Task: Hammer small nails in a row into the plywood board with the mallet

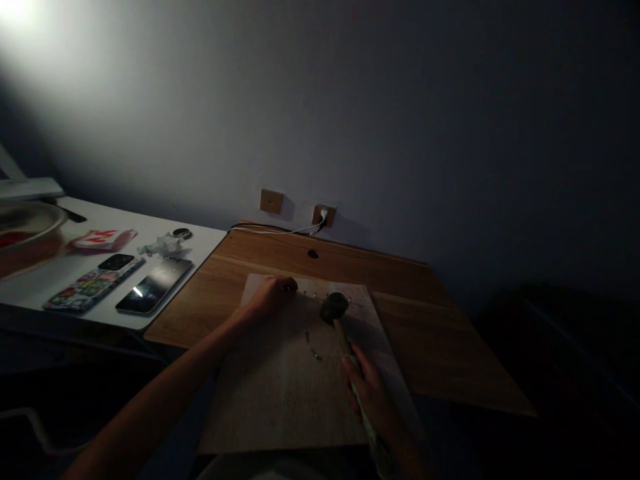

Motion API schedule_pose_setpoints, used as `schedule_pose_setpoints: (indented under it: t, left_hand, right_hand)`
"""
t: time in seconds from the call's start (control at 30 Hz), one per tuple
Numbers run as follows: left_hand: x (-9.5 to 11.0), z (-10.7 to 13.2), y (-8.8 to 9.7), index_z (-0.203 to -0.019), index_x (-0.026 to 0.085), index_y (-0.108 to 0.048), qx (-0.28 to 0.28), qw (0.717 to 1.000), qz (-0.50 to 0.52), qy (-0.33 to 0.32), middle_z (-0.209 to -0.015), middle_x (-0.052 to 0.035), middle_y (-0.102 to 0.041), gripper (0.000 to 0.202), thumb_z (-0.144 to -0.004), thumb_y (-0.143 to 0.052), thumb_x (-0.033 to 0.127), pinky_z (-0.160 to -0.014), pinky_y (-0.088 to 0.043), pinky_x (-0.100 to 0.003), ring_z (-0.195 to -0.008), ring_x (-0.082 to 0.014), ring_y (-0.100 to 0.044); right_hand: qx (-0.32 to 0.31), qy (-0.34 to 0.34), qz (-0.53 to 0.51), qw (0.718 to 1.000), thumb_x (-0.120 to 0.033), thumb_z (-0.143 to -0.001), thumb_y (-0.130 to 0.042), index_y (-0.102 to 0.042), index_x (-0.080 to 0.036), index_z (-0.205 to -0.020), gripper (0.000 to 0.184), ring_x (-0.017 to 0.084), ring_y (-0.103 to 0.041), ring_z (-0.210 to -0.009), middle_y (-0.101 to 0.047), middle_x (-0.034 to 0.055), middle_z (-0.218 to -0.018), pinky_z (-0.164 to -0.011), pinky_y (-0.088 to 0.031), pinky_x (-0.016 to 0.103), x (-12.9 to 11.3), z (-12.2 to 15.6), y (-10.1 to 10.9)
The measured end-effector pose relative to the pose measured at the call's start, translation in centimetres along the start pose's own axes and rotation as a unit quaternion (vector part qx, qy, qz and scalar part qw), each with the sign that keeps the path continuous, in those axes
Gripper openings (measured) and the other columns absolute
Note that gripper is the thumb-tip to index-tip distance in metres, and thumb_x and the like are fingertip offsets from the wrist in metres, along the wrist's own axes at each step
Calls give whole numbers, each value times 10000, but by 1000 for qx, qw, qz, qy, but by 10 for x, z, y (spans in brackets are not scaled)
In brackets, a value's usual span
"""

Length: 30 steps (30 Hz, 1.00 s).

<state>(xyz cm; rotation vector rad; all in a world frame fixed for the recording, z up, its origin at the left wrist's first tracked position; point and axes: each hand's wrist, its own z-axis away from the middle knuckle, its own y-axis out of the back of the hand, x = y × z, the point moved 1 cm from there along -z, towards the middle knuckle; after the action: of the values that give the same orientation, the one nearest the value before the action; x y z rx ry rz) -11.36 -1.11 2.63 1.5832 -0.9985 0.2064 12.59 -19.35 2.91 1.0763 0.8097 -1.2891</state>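
Note:
My right hand (369,387) is wrapped round the pale handle of a mallet (334,308) with a dark, round head. That head hangs over, or rests on, the right part of a light wooden board (280,393); I cannot tell which. Near the board's far left corner, my left hand (274,295) has its fingers curled together, and whatever they hold is hidden. Several small metal pieces, like nails or screws, run in a row from my left fingers toward the mallet head, including one small metal piece (315,295). Closer to me lies a loose metal piece (315,355).
The board sits on a brown wooden table (440,353) against a wall. A white cable (280,231) leads to a wall socket (324,215). On the white table (207,241) at left lie a phone (155,285), a patterned phone case (95,285), a red-white packet (103,240) and crumpled plastic (165,245).

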Motion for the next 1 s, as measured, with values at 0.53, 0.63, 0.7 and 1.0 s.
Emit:
schedule_pose_setpoints:
  t: [0.53,0.63,0.7,1.0]
  left_hand:
    - [-9,0,-10,-1143,208,-647,11,1000,17,-9,-896,-22,-733,383,-775,-583,124,-730,-483,-229,-806,-161,-674]
    - [-9,0,-9,-1150,209,-638,3,999,34,-3,-867,-15,-735,399,-768,-581,108,-713,-484,-226,-792,-162,-681]
    - [-9,1,-9,-1184,215,-615,-7,998,63,-6,-887,-9,-744,437,-764,-585,97,-717,-492,-224,-804,-161,-689]
    - [-17,0,-14,-1132,194,-632,12,998,56,2,-910,-33,-736,384,-755,-651,123,-697,-485,-236,-799,-179,-680]
  right_hand:
    - [-42,92,7,995,-584,-864,-546,-547,-197,-1014,416,48,-379,-344,-477,-87,-630,-279,-311,163,-31,-15,-22]
    - [-60,139,12,988,-557,-899,-514,-528,-203,-985,365,44,-369,-339,-449,-98,-615,-282,-311,157,-52,-19,-33]
    - [-61,157,15,986,-543,-914,-500,-523,-206,-1032,358,42,-367,-338,-442,-102,-617,-285,-314,150,-60,-20,-39]
    - [-76,102,46,991,-538,-882,-512,-533,-194,-976,358,47,-389,-358,-454,-88,-657,-272,-311,156,-41,-35,-55]
